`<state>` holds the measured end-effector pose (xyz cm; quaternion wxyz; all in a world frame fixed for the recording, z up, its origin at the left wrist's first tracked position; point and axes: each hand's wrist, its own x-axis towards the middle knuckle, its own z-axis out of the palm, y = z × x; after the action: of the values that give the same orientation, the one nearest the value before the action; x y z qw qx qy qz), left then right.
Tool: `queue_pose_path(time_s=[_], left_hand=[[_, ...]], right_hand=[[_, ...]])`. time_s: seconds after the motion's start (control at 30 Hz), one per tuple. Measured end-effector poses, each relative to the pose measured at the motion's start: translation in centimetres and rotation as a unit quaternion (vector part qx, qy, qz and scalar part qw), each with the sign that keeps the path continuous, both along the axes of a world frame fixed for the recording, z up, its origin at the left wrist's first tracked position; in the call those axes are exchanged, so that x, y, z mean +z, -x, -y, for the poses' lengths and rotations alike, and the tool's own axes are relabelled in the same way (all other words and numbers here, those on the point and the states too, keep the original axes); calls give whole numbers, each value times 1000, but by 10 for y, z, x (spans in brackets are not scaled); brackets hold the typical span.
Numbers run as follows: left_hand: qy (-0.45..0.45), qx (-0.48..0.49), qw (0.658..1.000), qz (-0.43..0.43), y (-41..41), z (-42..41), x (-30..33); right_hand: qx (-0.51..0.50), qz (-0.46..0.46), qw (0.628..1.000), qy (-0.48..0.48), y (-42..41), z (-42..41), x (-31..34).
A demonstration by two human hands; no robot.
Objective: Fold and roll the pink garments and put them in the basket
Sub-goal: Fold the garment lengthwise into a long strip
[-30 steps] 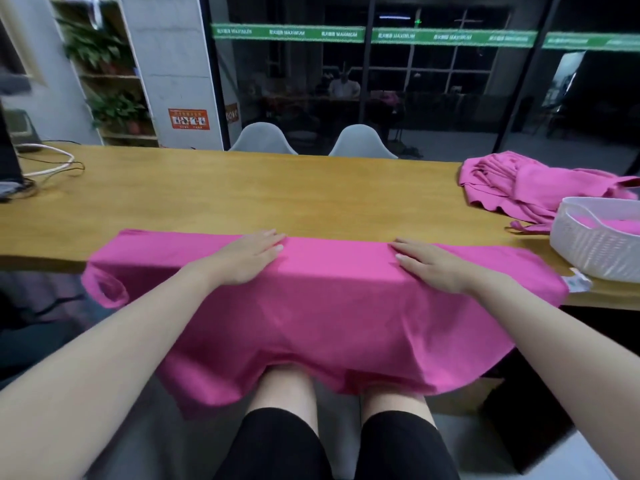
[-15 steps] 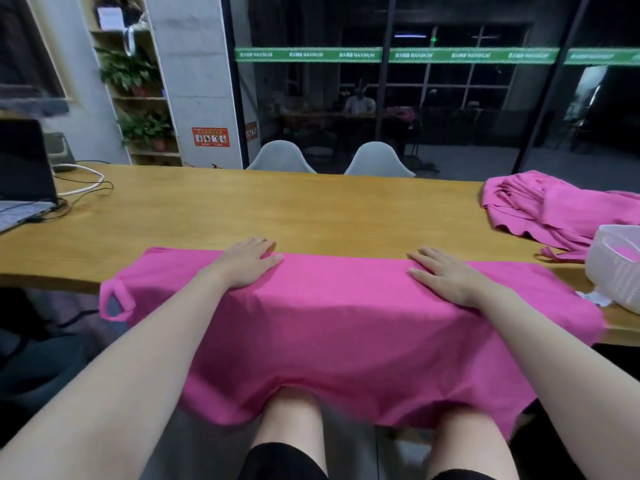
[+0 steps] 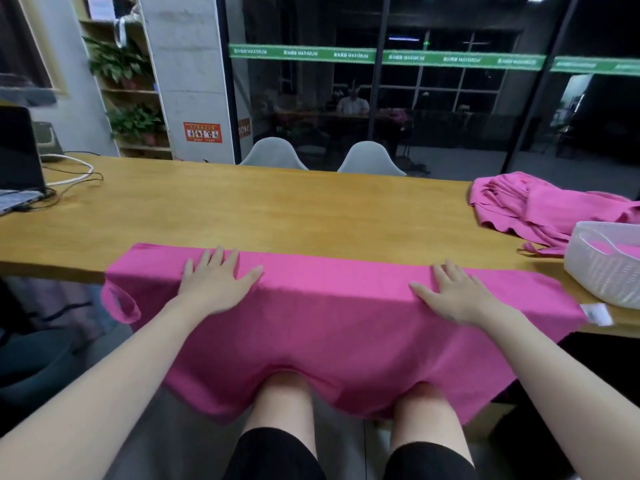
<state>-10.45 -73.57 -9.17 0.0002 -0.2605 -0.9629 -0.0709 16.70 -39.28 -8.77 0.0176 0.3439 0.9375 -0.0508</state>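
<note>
Hands: two, both mine. My left hand [image 3: 216, 284] lies flat with fingers straight and spread, palm down on the pink garment [image 3: 332, 327]; it grips nothing. My right hand [image 3: 457, 294] lies the same way, fingers straight, palm pressed on the same cloth.
Garment under my hands: one, spread along the near edge of the table [image 3: 242, 213]. Its far folded edge runs just beyond my fingertips; the rest hangs off the table edge over my knees.
Loop: one strap loop [image 3: 121, 303] hangs off the garment's end, out past my left hand.
Label: one white tag [image 3: 597, 313] at the garment's other end, out past my right hand; its print is unreadable.
Pile: one heap of pink garments [image 3: 547, 206], well beyond my right hand; I cannot count the pieces in it, and the frame edge cuts it off.
Basket: one white basket [image 3: 602, 271], to the outside of my right hand, just in front of the pile. Pink cloth shows inside; the frame edge cuts the basket, so how many items it holds cannot be told.
Chairs: two grey chairs [image 3: 273, 154], across the table from my hands; only the backs show.
Laptop: one laptop [image 3: 17, 164], far out past my left hand, cut off by the frame.
Cables: white and black cables [image 3: 74, 174] beside the laptop; the number is unclear.
</note>
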Motion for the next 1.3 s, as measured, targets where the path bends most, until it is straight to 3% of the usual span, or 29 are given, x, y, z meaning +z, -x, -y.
queue_pose_path(time_s=[0.23, 0.4, 0.5, 0.6, 0.8, 0.9, 1.0, 1.3], left_hand=[[49, -28, 998, 40, 56, -22, 27], [-5, -44, 999, -5, 67, -24, 14], [-119, -42, 986, -106, 60, -23, 12], [-88, -48, 978, -183, 34, -32, 19], [-56, -120, 990, -47, 6, -89, 2], [-122, -162, 979, -5, 25, -100, 5], [-172, -193, 966, -27, 41, -110, 10], [-179, -253, 950, -27, 30, -137, 16]], right_hand=[[41, -20, 999, -20, 44, -19, 8], [43, -30, 998, -23, 45, -28, 5], [42, -48, 998, -30, 45, -24, 2], [45, -57, 997, -31, 45, -22, 3], [47, -95, 994, -29, 45, -29, 3], [49, -135, 986, -82, 41, -47, 8], [41, -143, 984, -100, 39, -66, 13], [62, -157, 981, -99, 22, -85, 25]])
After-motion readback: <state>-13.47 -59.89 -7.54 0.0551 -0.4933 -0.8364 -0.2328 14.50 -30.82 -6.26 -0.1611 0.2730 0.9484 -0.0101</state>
